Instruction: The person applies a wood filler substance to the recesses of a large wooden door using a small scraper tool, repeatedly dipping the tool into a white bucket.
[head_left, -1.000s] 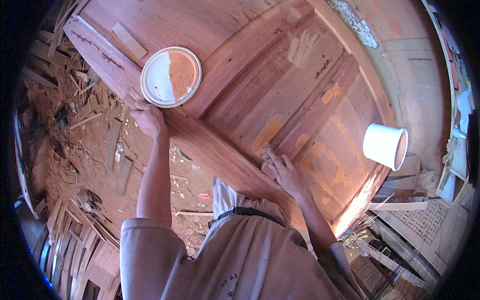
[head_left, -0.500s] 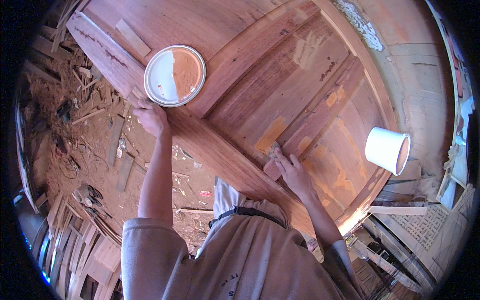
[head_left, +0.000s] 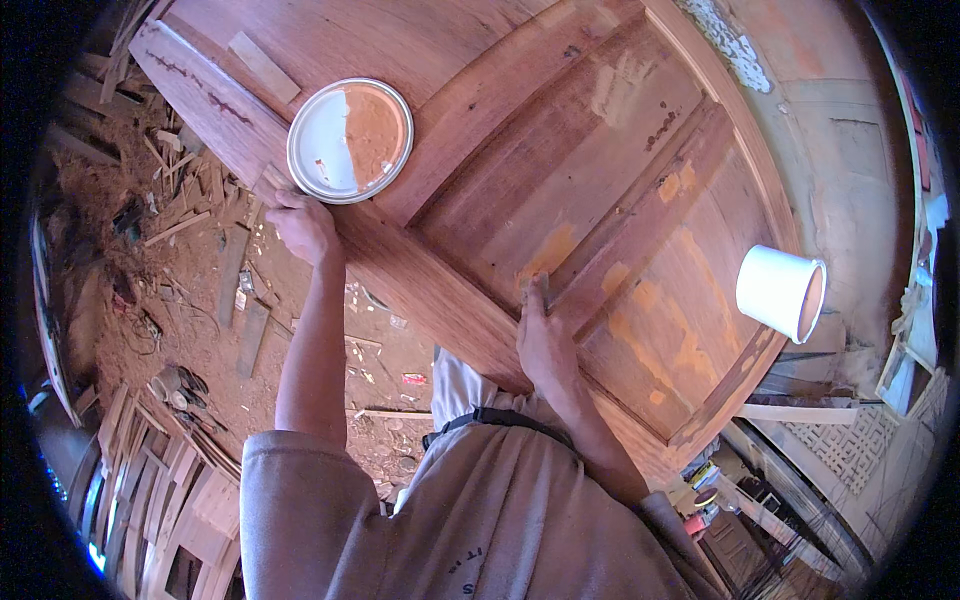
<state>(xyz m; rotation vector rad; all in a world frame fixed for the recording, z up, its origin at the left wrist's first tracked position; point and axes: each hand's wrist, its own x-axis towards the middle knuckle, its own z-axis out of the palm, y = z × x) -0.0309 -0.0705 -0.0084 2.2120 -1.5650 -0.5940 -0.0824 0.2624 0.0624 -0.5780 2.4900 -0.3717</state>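
A brown wooden panelled door (head_left: 470, 80) lies before me with its near edge toward my body. My right hand (head_left: 545, 340) is closed on a putty knife (head_left: 538, 287), whose handle is hidden by the fingers. Its blade rests on a recessed panel, at the lower end of an orange filler smear (head_left: 556, 246). My left hand (head_left: 303, 228) is closed at the door's near edge, beside a round lid (head_left: 294, 165). A thin flat piece (head_left: 268, 183) shows at its fingertips; its kind is unclear. Orange filler (head_left: 378, 130) covers the lid's right half.
A white bucket (head_left: 770, 290) lies tipped near the door's right edge. A thin wood strip (head_left: 264, 67) rests on the door above the lid. Wood scraps (head_left: 232, 275) litter the dirt floor at left, with stacked boards (head_left: 150, 500) at the lower left.
My right hand has moved left and turned, bringing the putty knife more upright. The orange smear beneath the blade looks thinner. My left hand and the lid stay nearly in place.
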